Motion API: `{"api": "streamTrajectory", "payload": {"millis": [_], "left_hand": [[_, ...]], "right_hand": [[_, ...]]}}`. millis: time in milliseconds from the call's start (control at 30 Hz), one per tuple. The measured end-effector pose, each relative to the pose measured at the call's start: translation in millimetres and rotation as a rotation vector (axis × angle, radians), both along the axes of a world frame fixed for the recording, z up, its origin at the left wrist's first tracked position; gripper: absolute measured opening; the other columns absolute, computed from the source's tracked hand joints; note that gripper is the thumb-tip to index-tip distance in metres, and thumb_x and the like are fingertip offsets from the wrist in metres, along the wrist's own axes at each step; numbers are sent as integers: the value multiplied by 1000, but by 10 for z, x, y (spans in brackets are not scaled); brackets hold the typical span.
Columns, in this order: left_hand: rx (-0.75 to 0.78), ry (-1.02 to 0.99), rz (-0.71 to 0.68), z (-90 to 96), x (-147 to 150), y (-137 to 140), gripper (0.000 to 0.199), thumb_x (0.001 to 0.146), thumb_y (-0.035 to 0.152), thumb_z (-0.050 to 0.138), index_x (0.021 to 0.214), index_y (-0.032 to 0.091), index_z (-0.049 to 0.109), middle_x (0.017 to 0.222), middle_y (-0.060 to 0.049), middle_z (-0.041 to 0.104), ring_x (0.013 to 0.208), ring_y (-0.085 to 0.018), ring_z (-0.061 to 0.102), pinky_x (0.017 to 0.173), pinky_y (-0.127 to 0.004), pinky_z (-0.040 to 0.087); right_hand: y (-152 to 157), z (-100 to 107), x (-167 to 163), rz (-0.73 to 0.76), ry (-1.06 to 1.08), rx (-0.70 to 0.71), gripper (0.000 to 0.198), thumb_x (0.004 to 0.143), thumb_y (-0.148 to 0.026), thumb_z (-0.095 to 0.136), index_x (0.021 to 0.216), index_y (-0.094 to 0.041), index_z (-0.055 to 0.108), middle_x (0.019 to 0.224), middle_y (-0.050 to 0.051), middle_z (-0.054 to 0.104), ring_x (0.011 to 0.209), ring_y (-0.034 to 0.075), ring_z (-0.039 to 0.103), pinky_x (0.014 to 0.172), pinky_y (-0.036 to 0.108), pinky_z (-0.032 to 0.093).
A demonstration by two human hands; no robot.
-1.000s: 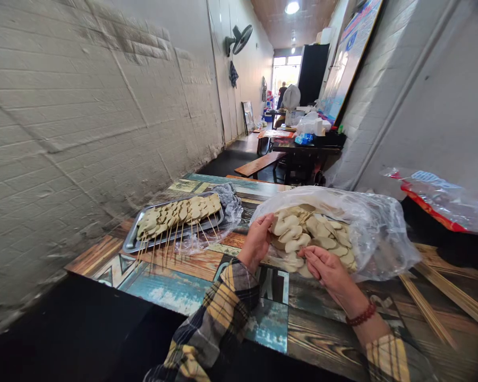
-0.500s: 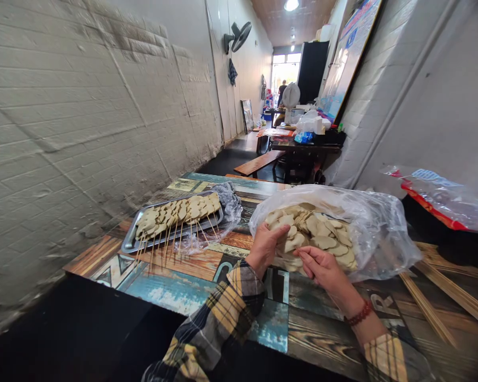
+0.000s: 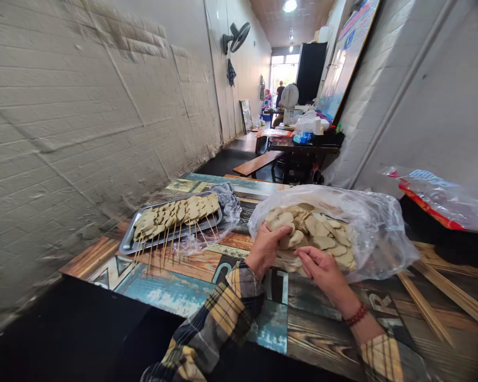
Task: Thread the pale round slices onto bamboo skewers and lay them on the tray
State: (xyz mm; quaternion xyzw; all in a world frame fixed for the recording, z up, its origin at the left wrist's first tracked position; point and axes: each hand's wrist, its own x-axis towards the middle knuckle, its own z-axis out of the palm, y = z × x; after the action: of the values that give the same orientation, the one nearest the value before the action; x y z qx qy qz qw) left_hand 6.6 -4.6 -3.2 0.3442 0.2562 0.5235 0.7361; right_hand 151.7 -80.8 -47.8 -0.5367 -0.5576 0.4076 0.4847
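A clear plastic bag (image 3: 382, 233) lies open on the table, full of pale, flat, roundish food slices (image 3: 322, 228). My left hand (image 3: 266, 246) is at the bag's left side, thumb and fingers closed on a pale slice (image 3: 284, 218). My right hand (image 3: 322, 270) is in front of the bag, its fingertips pinched around a thin bamboo skewer (image 3: 297, 248); only a short bit of it shows. Both hands are close together. To the left, a metal tray (image 3: 127, 241) bears skewered slices (image 3: 175, 215), their sticks pointing towards me over the rim.
Loose bamboo skewers (image 3: 426, 310) lie on the right of the patterned table (image 3: 239, 326). A black container (image 3: 434, 228) with red-edged plastic packaging stands behind them. A grey cloth (image 3: 225, 196) sits beside the tray. Beyond are a bench (image 3: 258, 163), a cluttered table and a distant person (image 3: 280, 93).
My hands stay at the bag with almost the same grip. The right fingertips have shifted very slightly at the skewer. The view has moved a little.
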Motion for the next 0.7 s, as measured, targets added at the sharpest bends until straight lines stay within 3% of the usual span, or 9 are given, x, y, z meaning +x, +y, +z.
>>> {"api": "streamTrajectory", "payload": {"millis": [333, 467, 700], "left_hand": [[-41, 54, 192, -126, 112, -31, 58, 52, 22, 92, 105, 16, 71, 92, -5, 75, 73, -16, 67, 68, -28, 55], [-25, 5, 106, -84, 95, -33, 64, 53, 26, 95, 111, 18, 69, 98, -5, 75, 77, -17, 68, 70, -29, 57], [-99, -41, -32, -50, 30, 17, 55, 61, 48, 92, 102, 15, 73, 98, -10, 77, 89, -24, 73, 79, -35, 60]], "right_hand": [[-23, 37, -58, -70, -245, 143, 43, 91, -57, 58, 87, -17, 76, 55, 1, 60, 49, 16, 51, 49, 28, 39], [-9, 30, -35, -55, -120, 61, 48, 90, -62, 58, 91, -16, 74, 48, -4, 51, 44, 13, 45, 46, 27, 34], [-2, 128, -10, -47, 168, -54, 57, 80, -72, 67, 92, -17, 70, 45, -10, 39, 42, 9, 31, 43, 25, 23]]}}
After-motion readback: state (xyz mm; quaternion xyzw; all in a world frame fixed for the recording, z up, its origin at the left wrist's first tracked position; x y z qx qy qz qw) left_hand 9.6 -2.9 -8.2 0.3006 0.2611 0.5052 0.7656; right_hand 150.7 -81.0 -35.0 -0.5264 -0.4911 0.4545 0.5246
